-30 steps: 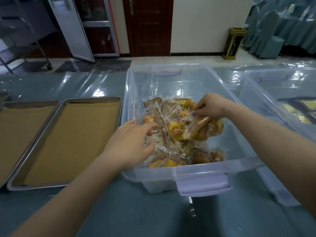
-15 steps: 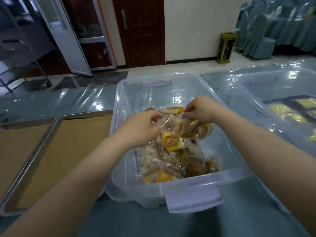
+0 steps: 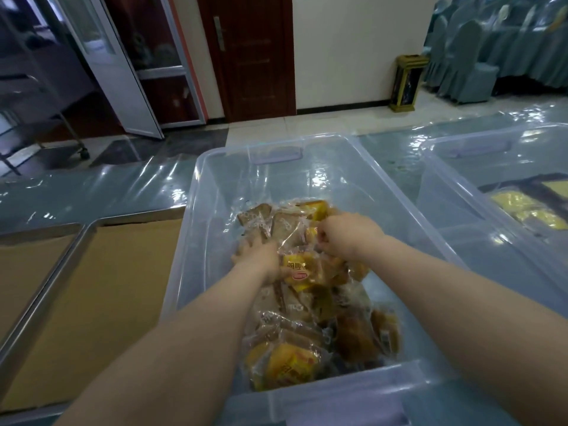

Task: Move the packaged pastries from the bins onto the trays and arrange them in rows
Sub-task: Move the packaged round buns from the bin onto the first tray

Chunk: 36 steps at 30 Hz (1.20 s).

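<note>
Pick step, inside clear bin [image 3: 196,210]: right hand [image 3: 347,238] pinches pastry packets [image 3: 302,270], left hand [image 3: 258,256] grip unclear. Next: lift out, carry to tray [image 3: 98,221] left of bin.

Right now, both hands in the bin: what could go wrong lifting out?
1. Wrappers overlap in the pastry pile; the right hand, pinching film, may drag neighbours out and drop them short of the tray.
2. The left hand is dug into the pile, grip hidden; a squeeze could crush what's underneath.
</note>
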Motion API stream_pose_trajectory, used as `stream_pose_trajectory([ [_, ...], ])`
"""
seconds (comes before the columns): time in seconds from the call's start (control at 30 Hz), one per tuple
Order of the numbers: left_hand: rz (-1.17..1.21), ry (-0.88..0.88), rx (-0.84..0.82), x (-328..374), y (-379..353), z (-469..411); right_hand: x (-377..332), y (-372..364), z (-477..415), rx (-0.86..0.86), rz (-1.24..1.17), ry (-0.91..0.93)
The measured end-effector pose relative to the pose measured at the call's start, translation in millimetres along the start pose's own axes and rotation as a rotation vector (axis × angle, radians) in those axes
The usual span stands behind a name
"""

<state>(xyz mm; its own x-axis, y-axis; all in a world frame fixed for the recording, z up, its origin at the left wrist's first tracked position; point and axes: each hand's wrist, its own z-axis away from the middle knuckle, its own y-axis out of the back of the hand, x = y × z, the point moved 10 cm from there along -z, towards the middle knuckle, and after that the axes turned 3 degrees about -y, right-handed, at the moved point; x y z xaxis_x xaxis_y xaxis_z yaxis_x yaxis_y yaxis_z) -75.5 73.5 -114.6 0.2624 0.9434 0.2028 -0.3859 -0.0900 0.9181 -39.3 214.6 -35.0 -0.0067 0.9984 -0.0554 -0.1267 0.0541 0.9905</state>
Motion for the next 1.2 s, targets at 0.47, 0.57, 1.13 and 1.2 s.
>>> stream_pose_trajectory([
  [0.47, 0.303, 0.048, 0.156, -12.4, -0.1, -14.0, -9.8, -51.3, -0.6, -0.209, 0.117, 0.071],
  [0.57, 0.284, 0.072, 0.238, -13.2, 12.9, -14.1, -12.2, -41.0, -4.0, -0.172, 0.1, 0.093],
  [1.13, 0.606, -0.07, 0.933, -11.3, 206.0, 49.1, -13.7, 62.2, 4.4, 0.344, -0.167, 0.149],
  [1.2, 0.618, -0.122, 1.023, -19.6, 230.2, 75.1, -18.3, 80.4, 13.9, 0.423, -0.238, 0.161],
])
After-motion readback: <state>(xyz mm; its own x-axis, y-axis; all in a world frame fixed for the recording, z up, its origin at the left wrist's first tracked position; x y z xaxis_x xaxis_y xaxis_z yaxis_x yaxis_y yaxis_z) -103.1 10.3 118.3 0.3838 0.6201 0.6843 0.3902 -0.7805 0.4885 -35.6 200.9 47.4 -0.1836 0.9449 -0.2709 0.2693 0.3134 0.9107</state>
